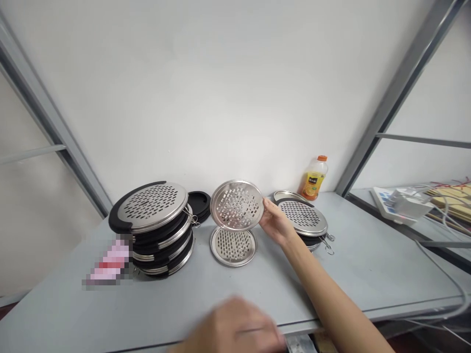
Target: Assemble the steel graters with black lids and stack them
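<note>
And here the right hand [275, 223] has its fingers pinching the raised disc [237, 205] at the rim, tilted up just behind the lower disc [233, 246], flat on the desk [206, 294]. The left hand [239, 326], a blur in front of the lower disc: can't tell its fingers' state! Tall stack [156, 223] left of that disc, short stack [303, 220] right, bottle [314, 180] behind and right.
</note>
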### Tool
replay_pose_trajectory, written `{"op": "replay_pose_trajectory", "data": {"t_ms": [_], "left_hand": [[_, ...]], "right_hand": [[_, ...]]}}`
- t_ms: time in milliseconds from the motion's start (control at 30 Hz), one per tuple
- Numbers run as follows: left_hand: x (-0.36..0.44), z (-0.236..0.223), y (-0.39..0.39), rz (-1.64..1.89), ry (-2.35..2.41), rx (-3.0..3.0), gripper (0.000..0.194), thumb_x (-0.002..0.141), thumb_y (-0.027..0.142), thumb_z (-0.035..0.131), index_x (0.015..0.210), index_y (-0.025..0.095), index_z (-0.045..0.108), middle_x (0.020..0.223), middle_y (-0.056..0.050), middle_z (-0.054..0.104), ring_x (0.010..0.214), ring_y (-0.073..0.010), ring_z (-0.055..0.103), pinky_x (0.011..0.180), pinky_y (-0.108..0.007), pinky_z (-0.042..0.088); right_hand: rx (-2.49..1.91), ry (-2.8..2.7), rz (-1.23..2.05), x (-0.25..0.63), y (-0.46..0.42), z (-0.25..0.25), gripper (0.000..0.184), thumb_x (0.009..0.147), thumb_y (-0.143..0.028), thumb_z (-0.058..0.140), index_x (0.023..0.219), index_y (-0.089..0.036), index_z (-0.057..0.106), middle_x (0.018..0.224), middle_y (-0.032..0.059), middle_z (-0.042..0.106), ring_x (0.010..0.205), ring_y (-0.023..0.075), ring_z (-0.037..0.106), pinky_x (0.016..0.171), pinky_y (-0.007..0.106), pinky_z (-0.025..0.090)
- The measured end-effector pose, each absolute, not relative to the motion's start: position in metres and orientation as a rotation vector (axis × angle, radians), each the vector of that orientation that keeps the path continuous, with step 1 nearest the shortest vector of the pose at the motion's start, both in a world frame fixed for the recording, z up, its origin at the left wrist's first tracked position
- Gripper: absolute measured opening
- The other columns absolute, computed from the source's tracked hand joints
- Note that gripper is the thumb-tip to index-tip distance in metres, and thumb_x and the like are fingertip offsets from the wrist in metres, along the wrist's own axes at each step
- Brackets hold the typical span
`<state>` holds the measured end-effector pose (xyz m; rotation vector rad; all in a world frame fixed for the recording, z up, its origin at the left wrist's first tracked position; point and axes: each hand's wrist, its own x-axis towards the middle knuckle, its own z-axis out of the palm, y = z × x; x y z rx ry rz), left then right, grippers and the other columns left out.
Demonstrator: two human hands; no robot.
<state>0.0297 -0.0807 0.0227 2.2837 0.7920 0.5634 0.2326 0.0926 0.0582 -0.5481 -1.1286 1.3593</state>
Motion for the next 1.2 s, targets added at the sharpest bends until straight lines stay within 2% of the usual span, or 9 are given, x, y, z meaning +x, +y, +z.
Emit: {"op": "replay_pose_trajectory", "data": {"t_ms": [133, 267, 367, 467, 567, 667, 933, 1067, 1200], "left_hand": [[0.012, 0.052, -0.011, 1.137, 1.091, 2.466, 0.027, 0.09, 0.025, 0.054, 0.116, 0.022, 0.054, 0.111, -0.009, 0.062, 0.105, -0.0256, 0.058, 0.091, -0.044, 0.048], [0.011, 0.038, 0.026, 1.118, 1.309, 2.476, 0.021, 0.084, 0.026, 0.058, 0.103, 0.019, 0.052, 0.096, -0.006, 0.06, 0.094, -0.0245, 0.059, 0.084, -0.042, 0.05], [0.015, 0.02, 0.031, 0.966, 1.361, 2.514, 0.038, 0.086, 0.032, 0.057, 0.12, 0.018, 0.048, 0.118, -0.012, 0.056, 0.115, -0.028, 0.052, 0.097, -0.045, 0.044], [0.019, 0.015, 0.034, 0.814, 1.397, 2.54, 0.06, 0.089, 0.045, 0.051, 0.138, 0.014, 0.035, 0.146, -0.017, 0.036, 0.137, -0.0311, 0.029, 0.111, -0.048, 0.029], [0.024, 0.017, 0.042, 0.632, 1.434, 2.511, 0.073, 0.091, 0.057, 0.04, 0.144, 0.009, 0.026, 0.153, -0.02, 0.023, 0.143, -0.0315, 0.016, 0.115, -0.049, 0.018], [0.03, 0.017, 0.051, 0.521, 1.455, 2.486, 0.078, 0.092, 0.063, 0.031, 0.146, 0.007, 0.024, 0.153, -0.019, 0.023, 0.143, -0.0313, 0.015, 0.115, -0.05, 0.015], [0.042, 0.014, 0.059, 0.52, 1.511, 2.47, 0.072, 0.093, 0.06, 0.031, 0.143, 0.008, 0.031, 0.149, -0.021, 0.031, 0.141, -0.033, 0.022, 0.113, -0.055, 0.016], [0.038, 0.02, 0.059, 0.65, 1.499, 2.535, 0.064, 0.091, 0.05, 0.045, 0.14, 0.01, 0.035, 0.143, -0.021, 0.041, 0.136, -0.0346, 0.033, 0.111, -0.056, 0.023], [0.031, 0.02, 0.043, 1.069, 1.482, 2.433, 0.067, 0.09, 0.032, 0.053, 0.146, 0.015, 0.02, 0.143, -0.019, 0.041, 0.132, -0.0305, 0.041, 0.105, -0.048, 0.038]], "right_hand": [[-0.475, -0.993, 1.445, 0.232, 0.09, 0.061, 0.021, 0.073, -0.04, 0.073, 0.086, -0.024, 0.07, 0.088, -0.0001, 0.073, 0.093, 0.0221, 0.066, 0.082, 0.035, 0.053], [-0.441, -0.928, 1.473, 0.23, 0.087, 0.064, 0.015, 0.071, -0.033, 0.076, 0.083, -0.024, 0.071, 0.082, -0.0018, 0.073, 0.092, 0.0207, 0.066, 0.085, 0.034, 0.052], [-0.44, -0.898, 1.42, 0.231, 0.088, 0.065, 0.015, 0.072, -0.031, 0.076, 0.085, -0.024, 0.072, 0.085, -0.0023, 0.074, 0.092, 0.0191, 0.066, 0.088, 0.033, 0.052], [-0.444, -0.888, 1.346, 0.232, 0.09, 0.064, 0.016, 0.072, -0.031, 0.076, 0.086, -0.025, 0.071, 0.091, -0.0031, 0.074, 0.094, 0.0183, 0.066, 0.089, 0.033, 0.051], [-0.461, -0.887, 1.317, 0.234, 0.091, 0.063, 0.016, 0.073, -0.032, 0.075, 0.086, -0.026, 0.071, 0.092, -0.0027, 0.074, 0.096, 0.019, 0.066, 0.09, 0.035, 0.051], [-0.481, -0.875, 1.306, 0.235, 0.092, 0.063, 0.017, 0.072, -0.032, 0.076, 0.086, -0.026, 0.071, 0.093, -0.0022, 0.074, 0.095, 0.019, 0.066, 0.089, 0.035, 0.052], [-0.488, -0.872, 1.307, 0.236, 0.091, 0.064, 0.017, 0.072, -0.033, 0.076, 0.086, -0.025, 0.07, 0.093, -0.0013, 0.074, 0.097, 0.02, 0.066, 0.088, 0.036, 0.052], [-0.466, -0.86, 1.33, 0.237, 0.091, 0.063, 0.016, 0.073, -0.031, 0.075, 0.087, -0.025, 0.07, 0.092, -0.0024, 0.074, 0.092, 0.0181, 0.067, 0.087, 0.033, 0.053], [-0.438, -0.81, 1.388, 0.238, 0.092, 0.062, 0.011, 0.075, -0.028, 0.073, 0.086, -0.025, 0.07, 0.09, -0.0049, 0.074, 0.085, 0.0143, 0.067, 0.085, 0.029, 0.053]]}}
